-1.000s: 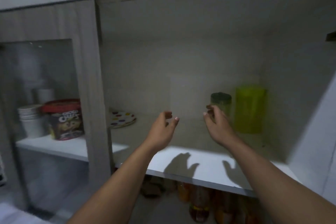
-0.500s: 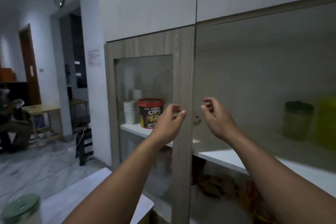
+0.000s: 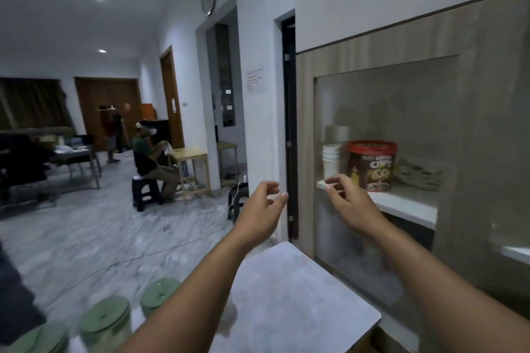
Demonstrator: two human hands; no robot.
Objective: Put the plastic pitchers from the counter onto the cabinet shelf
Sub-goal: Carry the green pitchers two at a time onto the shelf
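Observation:
Clear plastic pitchers with pale green lids stand on the white counter (image 3: 301,289) at the bottom left: one (image 3: 159,294) nearest my left forearm, another (image 3: 104,317) left of it, a third (image 3: 43,337) cut by the frame edge. My left hand (image 3: 262,206) and my right hand (image 3: 348,203) are raised side by side above the counter, both empty with fingers loosely curled and apart. The cabinet shelf (image 3: 401,203) shows behind a glass door, just behind my right hand. The open shelf section with the placed pitchers is out of view.
Behind the glass, stacked paper cups (image 3: 331,160) and a red-lidded snack tub (image 3: 371,165) stand on the shelf. A dark door edge (image 3: 289,123) runs left of the cabinet. Farther left, a person (image 3: 149,157) sits on a stool by a small wooden table (image 3: 190,156) on the marble floor.
My view has swung left, away from the open shelf with the green pitchers, toward the counter and room. Both hands stayed raised and empty.

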